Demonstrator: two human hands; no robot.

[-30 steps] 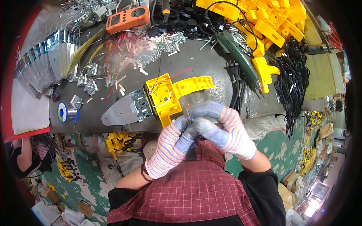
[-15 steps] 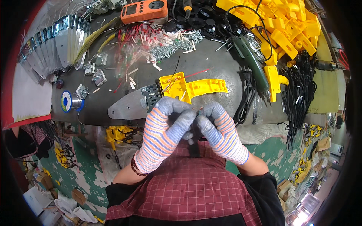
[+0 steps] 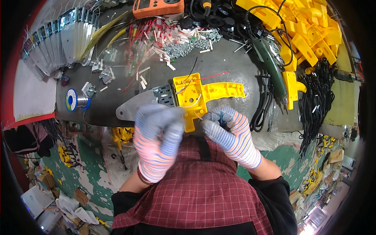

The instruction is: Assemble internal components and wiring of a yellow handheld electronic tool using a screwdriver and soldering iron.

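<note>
The right hand [image 3: 231, 129], in a striped knit glove with grey fingers, is closed in a pinch on a thin wire with a bare copper-coloured end [image 3: 198, 116]. The tip projects leftward from the fingertips, presumably gripped short to keep it exposed and steady. A small blue piece [image 3: 222, 117] shows between the fingers; its nature cannot be determined. The left hand [image 3: 158, 135], gloved alike, is blurred, fingers bent; whether it holds anything cannot be told.

Just beyond the hands, a yellow plastic pistol-shaped housing [image 3: 203, 102] lies on the dark grey tabletop [image 3: 239, 67], hollow side up, which appears to leave its interior accessible. A thin black wire [image 3: 192, 69], a thin red wire [image 3: 213, 75] and a curved white wire [image 3: 199, 100] emerge from it, the first two trailing away from the person. A flat grey metal blade-shaped plate [image 3: 137, 102] extends from its left end.

Farther out, a white-and-blue spool of silver wire [image 3: 71, 100] stands left. Right, a dark green corded hand tool [image 3: 270, 68] and a heap of yellow plastic parts [image 3: 305, 33] sit apart, likely sorted for reach.
</note>
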